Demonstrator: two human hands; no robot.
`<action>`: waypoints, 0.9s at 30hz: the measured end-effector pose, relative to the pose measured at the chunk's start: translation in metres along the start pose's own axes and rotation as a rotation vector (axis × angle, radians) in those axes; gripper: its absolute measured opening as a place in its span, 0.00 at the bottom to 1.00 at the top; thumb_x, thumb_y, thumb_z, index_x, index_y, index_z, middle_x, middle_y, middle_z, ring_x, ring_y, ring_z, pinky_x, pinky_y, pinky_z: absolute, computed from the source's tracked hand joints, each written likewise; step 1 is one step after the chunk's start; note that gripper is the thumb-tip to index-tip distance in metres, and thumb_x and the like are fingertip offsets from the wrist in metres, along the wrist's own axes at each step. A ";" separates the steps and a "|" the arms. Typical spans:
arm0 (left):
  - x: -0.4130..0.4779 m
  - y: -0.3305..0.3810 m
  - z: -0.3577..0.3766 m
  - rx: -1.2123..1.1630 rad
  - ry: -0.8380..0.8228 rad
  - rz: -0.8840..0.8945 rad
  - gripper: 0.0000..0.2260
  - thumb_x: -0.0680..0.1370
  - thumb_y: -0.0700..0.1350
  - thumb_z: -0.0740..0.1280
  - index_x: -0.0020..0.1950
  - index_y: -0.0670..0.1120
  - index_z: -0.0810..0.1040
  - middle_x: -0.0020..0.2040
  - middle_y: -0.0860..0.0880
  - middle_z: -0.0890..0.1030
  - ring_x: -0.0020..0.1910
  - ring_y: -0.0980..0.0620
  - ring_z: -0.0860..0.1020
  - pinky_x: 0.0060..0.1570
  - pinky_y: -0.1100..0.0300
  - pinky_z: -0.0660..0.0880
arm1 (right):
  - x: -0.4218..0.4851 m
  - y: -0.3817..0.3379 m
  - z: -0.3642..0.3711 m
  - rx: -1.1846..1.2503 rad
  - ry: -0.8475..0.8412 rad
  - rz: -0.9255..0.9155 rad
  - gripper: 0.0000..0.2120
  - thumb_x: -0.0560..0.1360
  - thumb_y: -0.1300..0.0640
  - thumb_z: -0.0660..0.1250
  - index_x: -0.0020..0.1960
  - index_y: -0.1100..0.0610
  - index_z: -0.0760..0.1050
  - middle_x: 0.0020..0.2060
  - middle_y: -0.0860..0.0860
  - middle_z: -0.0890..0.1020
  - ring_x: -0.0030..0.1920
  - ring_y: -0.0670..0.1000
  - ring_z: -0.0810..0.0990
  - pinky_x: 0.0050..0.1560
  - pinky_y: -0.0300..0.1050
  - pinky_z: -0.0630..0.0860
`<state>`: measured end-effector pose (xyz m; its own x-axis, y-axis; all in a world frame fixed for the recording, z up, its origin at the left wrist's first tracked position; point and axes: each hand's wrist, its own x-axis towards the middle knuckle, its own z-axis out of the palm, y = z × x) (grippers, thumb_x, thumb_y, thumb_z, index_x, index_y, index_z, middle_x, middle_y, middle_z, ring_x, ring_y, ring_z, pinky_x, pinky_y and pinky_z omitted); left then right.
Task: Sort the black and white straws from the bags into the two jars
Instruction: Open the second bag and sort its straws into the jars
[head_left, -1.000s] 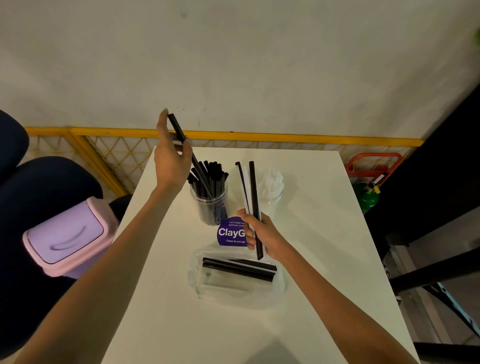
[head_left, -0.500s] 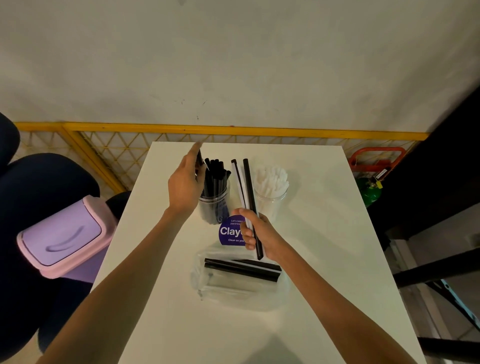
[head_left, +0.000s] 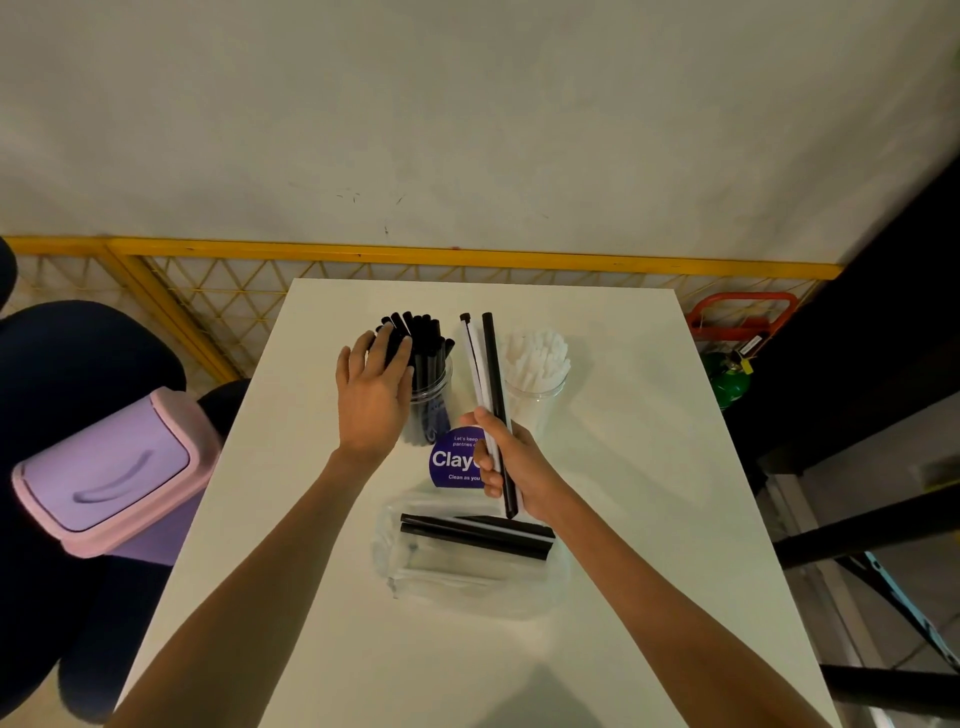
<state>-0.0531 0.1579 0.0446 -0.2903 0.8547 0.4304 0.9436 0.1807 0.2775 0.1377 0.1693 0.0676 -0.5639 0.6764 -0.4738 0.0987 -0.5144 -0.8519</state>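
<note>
Two clear jars stand at the table's middle back: the left jar (head_left: 434, 387) is full of black straws (head_left: 421, 332), the right jar (head_left: 537, 397) full of white straws (head_left: 535, 353). My left hand (head_left: 371, 395) lies flat with straight fingers on the tops of the black straws, holding nothing. My right hand (head_left: 506, 462) grips a small upright bundle of black and white straws (head_left: 485, 374) between the jars. A clear plastic bag (head_left: 467, 561) lies in front of my right hand, with black straws and pale ones inside.
A round purple sticker (head_left: 452, 462) lies on the white table (head_left: 623, 519) between jars and bag. A lilac bin (head_left: 111, 467) stands on the floor left of the table, near a dark chair. A yellow lattice rail (head_left: 208, 291) runs behind; dark furniture stands right.
My left hand lowered a black straw into the left jar, let go of it, and now rests flat on the straw tops. My right hand kept its bundle nearly still.
</note>
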 end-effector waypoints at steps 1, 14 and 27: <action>0.001 0.003 -0.001 -0.014 0.011 -0.011 0.18 0.79 0.46 0.54 0.63 0.41 0.75 0.64 0.39 0.74 0.63 0.37 0.70 0.63 0.40 0.65 | 0.000 0.000 0.000 0.002 0.005 -0.007 0.13 0.79 0.46 0.58 0.53 0.52 0.76 0.25 0.49 0.68 0.22 0.44 0.65 0.23 0.36 0.64; 0.021 0.097 -0.023 -0.797 -0.202 -0.367 0.15 0.78 0.48 0.64 0.58 0.39 0.76 0.44 0.46 0.80 0.41 0.49 0.79 0.45 0.50 0.79 | -0.013 -0.002 -0.007 -0.070 0.109 -0.139 0.18 0.80 0.51 0.60 0.59 0.66 0.71 0.20 0.45 0.72 0.18 0.42 0.68 0.20 0.34 0.66; 0.014 0.127 -0.016 -0.896 -0.281 -0.526 0.07 0.76 0.42 0.68 0.38 0.44 0.74 0.41 0.40 0.81 0.39 0.40 0.82 0.40 0.50 0.81 | -0.028 0.006 -0.028 -0.084 0.155 -0.182 0.13 0.80 0.49 0.59 0.54 0.58 0.73 0.22 0.47 0.74 0.19 0.43 0.68 0.21 0.35 0.67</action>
<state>0.0597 0.1847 0.0995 -0.4704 0.8759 -0.1076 0.2175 0.2333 0.9478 0.1775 0.1623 0.0697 -0.4464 0.8301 -0.3342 0.0790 -0.3355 -0.9387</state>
